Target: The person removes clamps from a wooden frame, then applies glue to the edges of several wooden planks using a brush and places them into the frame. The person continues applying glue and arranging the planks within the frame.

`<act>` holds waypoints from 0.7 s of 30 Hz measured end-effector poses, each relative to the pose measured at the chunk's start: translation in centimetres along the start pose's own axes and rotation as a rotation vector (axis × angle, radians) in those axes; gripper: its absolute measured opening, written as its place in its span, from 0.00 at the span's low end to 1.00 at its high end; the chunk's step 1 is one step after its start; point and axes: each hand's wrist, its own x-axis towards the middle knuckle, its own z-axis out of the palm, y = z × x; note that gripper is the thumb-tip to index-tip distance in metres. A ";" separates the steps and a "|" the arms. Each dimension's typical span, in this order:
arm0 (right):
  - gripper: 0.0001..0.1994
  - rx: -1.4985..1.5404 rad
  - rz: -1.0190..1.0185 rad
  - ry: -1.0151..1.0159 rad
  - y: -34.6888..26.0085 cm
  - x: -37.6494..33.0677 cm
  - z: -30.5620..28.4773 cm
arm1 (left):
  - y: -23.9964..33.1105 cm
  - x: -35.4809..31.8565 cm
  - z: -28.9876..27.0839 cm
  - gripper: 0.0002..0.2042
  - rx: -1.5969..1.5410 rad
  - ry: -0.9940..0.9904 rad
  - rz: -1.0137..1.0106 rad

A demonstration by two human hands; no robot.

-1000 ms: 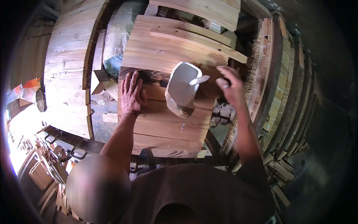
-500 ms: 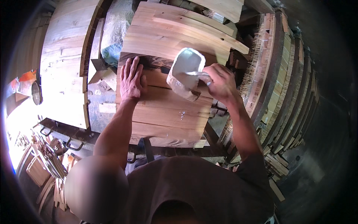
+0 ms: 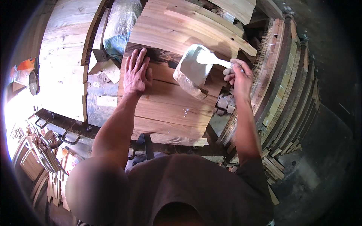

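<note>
A white-lined tub (image 3: 188, 86) is set on the wooden panel (image 3: 162, 112), at three o'clock from the left hand (image 3: 137, 77), laid flat with fingers released. The white tool (image 3: 215, 61) is gripped by the fingers of the right hand (image 3: 243, 78); it is probably best drained over the tub.
</note>
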 end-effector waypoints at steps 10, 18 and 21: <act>0.10 -0.137 -0.206 0.150 -2.1 -3.0 -2.1 | 0.1 0.0 0.1 0.21 0.008 0.013 -0.004; 0.09 0.009 -0.021 0.163 1.0 -1.9 -4.1 | 0.4 0.1 -0.4 0.21 -0.002 -0.059 -0.051; 0.10 0.328 0.012 0.018 2.0 -1.3 -5.4 | 0.0 0.2 0.0 0.21 -0.007 -0.031 -0.031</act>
